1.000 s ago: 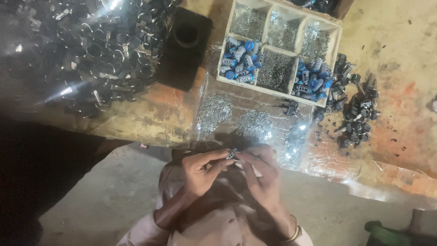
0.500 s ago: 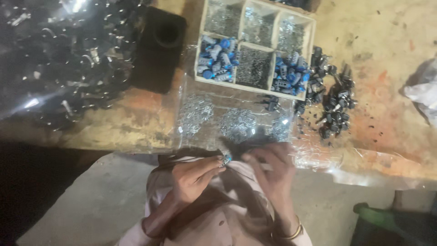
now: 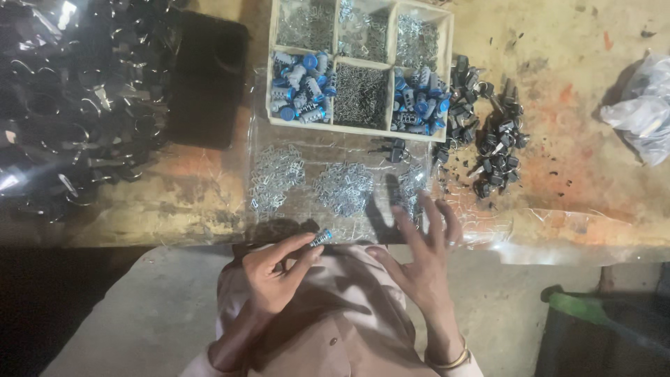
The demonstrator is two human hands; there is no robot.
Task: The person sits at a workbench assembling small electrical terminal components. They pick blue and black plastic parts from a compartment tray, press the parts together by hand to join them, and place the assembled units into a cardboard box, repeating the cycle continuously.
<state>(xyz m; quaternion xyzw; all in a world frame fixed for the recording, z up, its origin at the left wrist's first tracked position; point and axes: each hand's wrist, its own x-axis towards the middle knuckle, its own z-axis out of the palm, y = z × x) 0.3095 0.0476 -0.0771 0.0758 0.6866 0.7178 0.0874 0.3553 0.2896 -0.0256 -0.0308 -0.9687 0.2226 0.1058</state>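
The fingers (image 3: 300, 246) of the left hand (image 3: 276, 276) were pinched narrow around a small blue-and-silver cylindrical part (image 3: 321, 238), held just off the near edge of the worn wooden bench (image 3: 593, 188). The right hand (image 3: 422, 258) held nothing, its fingers spread wide over the clear plastic sheet (image 3: 502, 223), near one of three loose heaps of small silver wire clips (image 3: 343, 187).

The part was gripped only at its tip, over the lap, so a slip would likely drop it to the concrete floor (image 3: 132, 307). The spread right hand could also scatter the nearest clips.

A single pale wooden tray (image 3: 447, 77) had six compartments: two with blue-capped cylinders (image 3: 301, 87), four with silver metal bits. A pile of small black plastic pieces (image 3: 492, 139), too many to count, lay beside the tray.
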